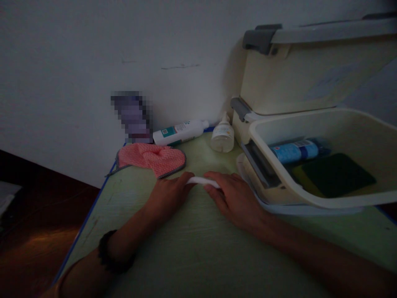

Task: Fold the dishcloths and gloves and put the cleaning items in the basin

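Both hands hold a thin, slightly arched white object [200, 181] above the table; its kind is hard to make out. My left hand [170, 196] grips its left end between thumb and fingers. On the right end, my right hand [234, 196] is closed the same way, thumb below and fingers on top. Just behind my left hand lies a crumpled pink cloth [151, 157] with a dark edge. A clear pump bottle [222, 134] stands beyond my right hand, close to the wall.
A white bottle [181, 131] lies on its side by the wall. At right stands an open cream bin [328, 202], its lid [297, 78] raised, holding a blue bottle [294, 151] and a green scouring pad [338, 174]. The green table [173, 256] has a blue left edge.
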A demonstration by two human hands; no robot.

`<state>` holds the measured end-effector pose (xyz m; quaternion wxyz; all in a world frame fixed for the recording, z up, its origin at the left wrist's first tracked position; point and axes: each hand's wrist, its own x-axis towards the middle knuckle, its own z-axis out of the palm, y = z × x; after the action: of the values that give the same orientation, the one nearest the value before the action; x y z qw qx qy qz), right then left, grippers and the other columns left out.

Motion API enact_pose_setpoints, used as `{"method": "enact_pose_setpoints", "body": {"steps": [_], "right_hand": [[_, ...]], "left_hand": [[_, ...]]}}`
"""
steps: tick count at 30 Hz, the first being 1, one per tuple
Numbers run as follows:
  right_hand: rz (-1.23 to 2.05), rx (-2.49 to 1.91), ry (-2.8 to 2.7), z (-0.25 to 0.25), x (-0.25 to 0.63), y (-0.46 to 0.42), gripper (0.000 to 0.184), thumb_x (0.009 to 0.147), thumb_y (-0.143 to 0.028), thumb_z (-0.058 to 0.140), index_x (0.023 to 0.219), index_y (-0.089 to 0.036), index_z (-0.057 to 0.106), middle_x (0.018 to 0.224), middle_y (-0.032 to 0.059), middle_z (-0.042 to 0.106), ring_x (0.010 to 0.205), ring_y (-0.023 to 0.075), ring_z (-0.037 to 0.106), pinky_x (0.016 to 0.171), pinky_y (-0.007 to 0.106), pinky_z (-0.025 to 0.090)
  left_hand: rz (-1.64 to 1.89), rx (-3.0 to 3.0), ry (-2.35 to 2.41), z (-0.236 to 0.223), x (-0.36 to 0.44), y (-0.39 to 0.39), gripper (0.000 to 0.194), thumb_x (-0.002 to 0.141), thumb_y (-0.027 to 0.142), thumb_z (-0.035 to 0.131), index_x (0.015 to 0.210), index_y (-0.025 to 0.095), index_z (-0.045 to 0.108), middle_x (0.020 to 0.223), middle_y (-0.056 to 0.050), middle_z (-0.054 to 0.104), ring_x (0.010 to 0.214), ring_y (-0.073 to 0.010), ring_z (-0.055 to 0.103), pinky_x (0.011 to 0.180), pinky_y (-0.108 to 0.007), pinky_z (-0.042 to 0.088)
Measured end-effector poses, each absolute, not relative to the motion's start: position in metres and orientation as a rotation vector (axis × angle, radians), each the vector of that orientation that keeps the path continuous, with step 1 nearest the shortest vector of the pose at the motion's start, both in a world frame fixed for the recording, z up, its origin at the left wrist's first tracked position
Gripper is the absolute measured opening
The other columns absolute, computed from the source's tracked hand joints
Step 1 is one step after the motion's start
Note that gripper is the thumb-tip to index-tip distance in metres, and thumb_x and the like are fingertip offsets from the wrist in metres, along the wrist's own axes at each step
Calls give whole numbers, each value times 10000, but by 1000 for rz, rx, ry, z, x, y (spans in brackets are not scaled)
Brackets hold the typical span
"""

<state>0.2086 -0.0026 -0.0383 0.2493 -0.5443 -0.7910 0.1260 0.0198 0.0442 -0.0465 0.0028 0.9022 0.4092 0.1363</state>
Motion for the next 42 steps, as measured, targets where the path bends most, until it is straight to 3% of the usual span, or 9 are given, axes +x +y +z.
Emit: {"method": "enact_pose_setpoints", "body": {"steps": [5, 10, 19, 26, 29, 35, 42], "right_hand": [[344, -1472, -2137, -40, 210, -1, 280, 935, -272, 361, 1002, -174, 613, 932, 63, 684, 810, 195, 613, 753, 355, 444], [448, -1448, -2015, -40, 210, -2, 255, 935, -267, 355, 997, -171, 583, 867, 48, 671, 769, 184, 600, 711, 331, 446], [617, -1392, -1818, -40, 211, -3, 226, 932, -287, 371, 969, -170, 561, 750, 12, 618, 653, 138, 555, 577, 256, 402], [662, -1407, -1842, -44, 212, 0, 241, 932, -287, 374, 981, -164, 575, 766, 19, 629, 679, 145, 572, 623, 270, 411], [671, -1416, -1862, -46, 213, 1, 244, 929, -294, 381, 989, -163, 578, 805, 36, 647, 716, 160, 583, 658, 290, 423], [686, -1379, -1881, -47, 211, 0, 226, 924, -300, 395, 992, -177, 571, 857, 43, 651, 754, 168, 583, 679, 300, 428], [746, -1368, -1842, -46, 210, -3, 187, 918, -276, 402, 1058, -192, 494, 797, 16, 612, 669, 146, 560, 603, 275, 410]], "left_hand": [[382, 2770, 1226, -45, 17, 48, 259, 916, 337, 395, 901, 162, 585, 694, -29, 689, 585, -176, 657, 522, -253, 467], [539, 2694, 1164, -44, 15, 50, 252, 919, 353, 386, 989, 172, 546, 808, -36, 690, 677, -173, 664, 593, -261, 494], [858, 2627, 1070, -46, 13, 51, 256, 921, 335, 420, 1044, 177, 580, 849, -21, 695, 639, -116, 641, 594, -202, 490], [912, 2892, 1017, -43, 14, 55, 234, 879, 247, 503, 1037, 124, 623, 835, -81, 684, 771, -203, 609, 717, -347, 474], [935, 2993, 965, -42, 15, 55, 220, 859, 225, 536, 1042, 140, 624, 874, -75, 694, 819, -203, 602, 762, -357, 462], [954, 3031, 931, -44, 16, 53, 196, 855, 242, 547, 1004, 146, 632, 836, -59, 699, 783, -195, 601, 724, -336, 460], [997, 2888, 1020, -44, 17, 52, 161, 850, 261, 545, 938, 140, 604, 780, -59, 674, 717, -181, 605, 676, -313, 475]]}}
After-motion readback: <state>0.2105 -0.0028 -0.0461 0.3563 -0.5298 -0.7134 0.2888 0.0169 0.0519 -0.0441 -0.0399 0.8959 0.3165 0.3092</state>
